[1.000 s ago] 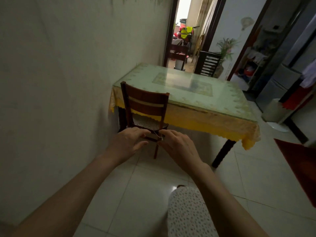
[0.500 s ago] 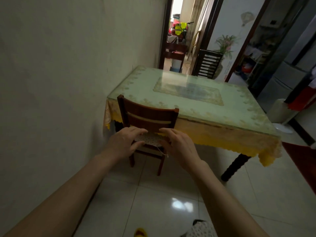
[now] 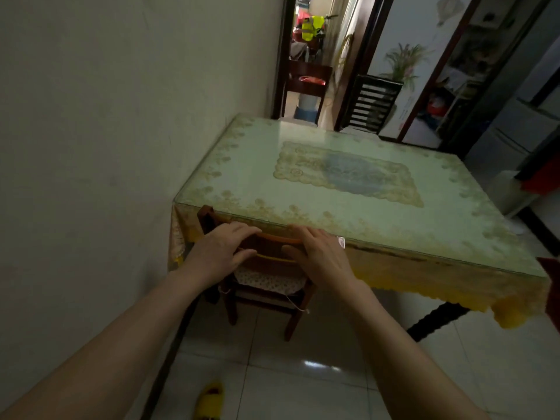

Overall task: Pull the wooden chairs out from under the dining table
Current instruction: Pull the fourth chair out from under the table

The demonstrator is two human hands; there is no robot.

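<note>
Pale floor tiles [image 3: 318,386] and a bare wall at the left of the frame hem in a dining surface [image 3: 348,183] covered by a patterned cloth under glass, its yellow lace edge hanging down. At lower centre the wooden chair [image 3: 266,286] is tucked in close: its top rail sits just under the surface's near edge, while the cushioned seat and two back legs show below the hands.

Both hands meet on that top rail. The left hand [image 3: 221,253] has its fingers [image 3: 242,230] laid over the rail with the thumb beneath, so it seems partly curled on the wood; the right hand [image 3: 318,256] lies flatter, fingers spread over the rail and the edge of the cloth. Whether either grip has fully closed is hard to say from this angle. Taking the back rail from behind makes sense, since a straight pull toward the body would slide the chair clear without catching the lace.

Farther off, at upper centre, a dark slatted chair [image 3: 371,106] stands at the surface's far end, probably next in line. A yellow slipper [image 3: 210,401] lies on the floor at bottom centre.
</note>
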